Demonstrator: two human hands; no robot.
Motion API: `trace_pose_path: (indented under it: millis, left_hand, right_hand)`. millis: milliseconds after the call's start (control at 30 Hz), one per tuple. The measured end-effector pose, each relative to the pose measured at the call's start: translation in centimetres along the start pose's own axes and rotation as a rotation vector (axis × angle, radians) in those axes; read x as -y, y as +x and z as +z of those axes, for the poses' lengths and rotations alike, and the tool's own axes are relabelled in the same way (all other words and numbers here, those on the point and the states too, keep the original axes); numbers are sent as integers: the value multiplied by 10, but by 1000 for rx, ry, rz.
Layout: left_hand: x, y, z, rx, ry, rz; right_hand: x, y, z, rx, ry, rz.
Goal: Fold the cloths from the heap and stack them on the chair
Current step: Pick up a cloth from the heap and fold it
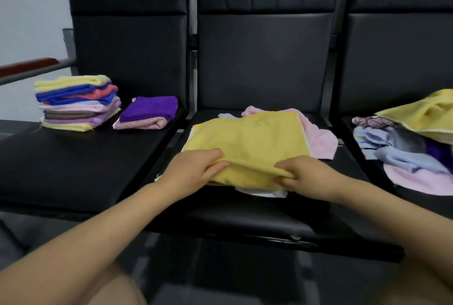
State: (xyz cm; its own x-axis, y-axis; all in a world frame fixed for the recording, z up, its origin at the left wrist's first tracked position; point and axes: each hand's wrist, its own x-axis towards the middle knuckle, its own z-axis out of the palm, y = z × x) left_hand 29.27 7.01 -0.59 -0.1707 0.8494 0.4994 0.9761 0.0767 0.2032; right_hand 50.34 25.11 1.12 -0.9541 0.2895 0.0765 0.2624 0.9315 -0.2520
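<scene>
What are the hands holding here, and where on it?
Both the left hand and right hand pinch the near edge of the yellow cloth.

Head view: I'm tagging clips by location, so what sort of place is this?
Probably a waiting area or lobby: a row of joined black padded seats with high backs, a wood-topped metal handrail along a plain pale wall.

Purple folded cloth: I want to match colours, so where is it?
In the head view, the purple folded cloth lies on the left seat, atop a pink patterned cloth, right of the tall stack.
</scene>
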Motion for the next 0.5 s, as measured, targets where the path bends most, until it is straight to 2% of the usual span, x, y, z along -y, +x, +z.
trace_pose_path:
  millis: [200,333,400,500]
  left_hand:
    - [34,-4,-5,202,-29,-104]
    - [43,-15,-9,327,-84,-192]
    - [52,-24,-15,395,-161,-299]
    - [57,-40,-29,323,-354,-415]
  right_hand:
    - [-58,-26,-20,-151,240,234]
    - [-69,-35,-18,-175,391,279]
    - [-65,-41,-19,-217,474,268]
    - [-56,-47,-21,-288,540,222]
